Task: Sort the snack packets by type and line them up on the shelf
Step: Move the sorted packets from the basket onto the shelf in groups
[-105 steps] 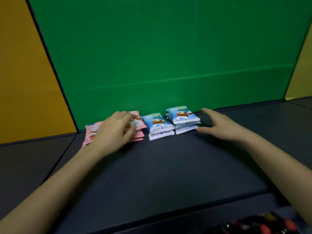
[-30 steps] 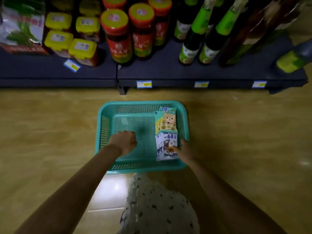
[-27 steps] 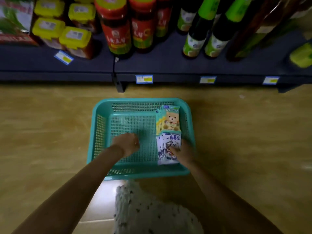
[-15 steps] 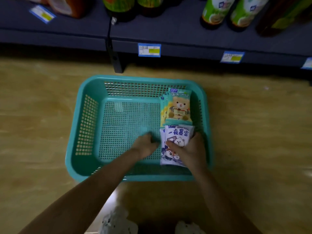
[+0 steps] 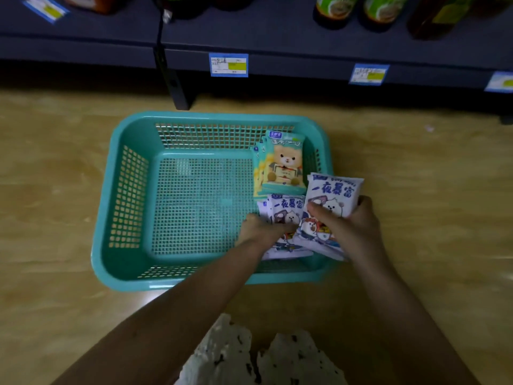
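— Snack packets [image 5: 281, 187], where are they?
— Right side of the teal basket [image 5: 116, 190], already split by kind: bear packets [image 5: 283, 165] far, white stack [image 5: 284, 211] near.
— And the hands?
— Right hand [image 5: 352, 232] grips one white packet [image 5: 334, 194], thumb across its front, raised over the rim, likely headed for the shelf [image 5: 277, 43]. Left hand [image 5: 261, 230] lies on the white stack. Blur hides whether it pinches or just steadies.

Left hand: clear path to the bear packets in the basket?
Likely yes: the bear packets lie uncovered just beyond the left hand, which is on the white packets; nothing stands between.
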